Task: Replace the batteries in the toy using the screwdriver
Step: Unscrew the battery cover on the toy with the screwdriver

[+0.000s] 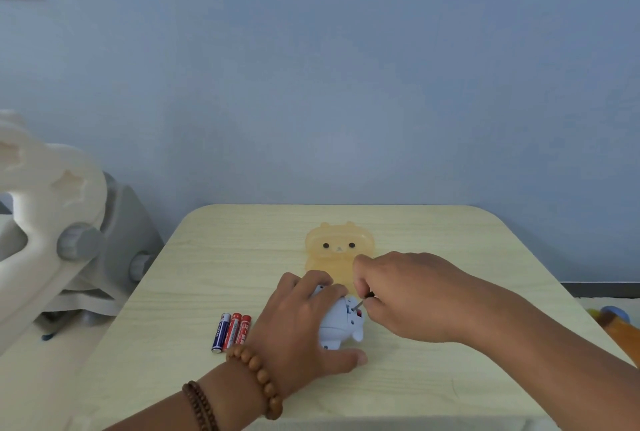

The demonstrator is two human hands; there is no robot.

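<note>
A small pale blue toy lies on the light wooden table. My left hand clasps it from the left, fingers over its top and thumb along its near side. My right hand pinches a small screwdriver, most of it hidden by the fingers. Its thin metal tip touches the toy's upper face beside a red spot. Three batteries, one blue and two red, lie side by side to the left of the toy.
An orange translucent bear-shaped case lies flat behind the hands. A white and grey plastic piece of furniture stands off the table's left edge. A blue wall rises right behind the table. An orange and blue object sits beyond the right edge.
</note>
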